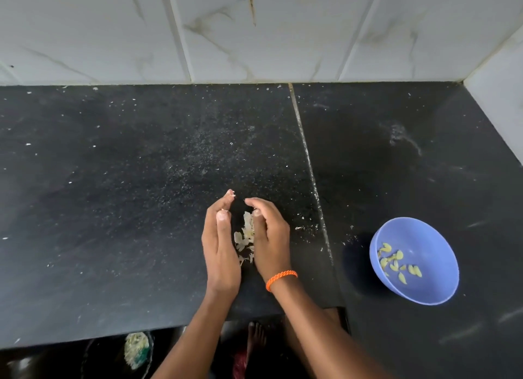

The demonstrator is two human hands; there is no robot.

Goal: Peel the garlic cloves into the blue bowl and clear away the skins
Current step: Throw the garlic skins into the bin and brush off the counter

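A person's two hands rest edge-down on a black stone counter (113, 194), near the middle of its front edge. The left hand (219, 245) and right hand (270, 237) face each other, fingers nearly straight and slightly cupped, fingertips almost meeting at the far end. They hold nothing; between the palms lies a small heap of pale garlic skins (245, 238), touching the right hand's inner side. An orange braided band (281, 279) circles the right wrist.

Toward the counter's right side, well apart from the hands, stands the blue bowl (435, 288), with about a dozen peeled yellowish garlic cloves (396, 262) scattered in it. Nothing lies between hands and bowl except a pale seam (308, 163) running from the back edge to the front.

White crumbs and flecks speckle the counter. White marble-patterned wall tiles (254, 30) rise along the back edge and right corner. Below the front edge, a bare foot (256, 339) shows in shadow.
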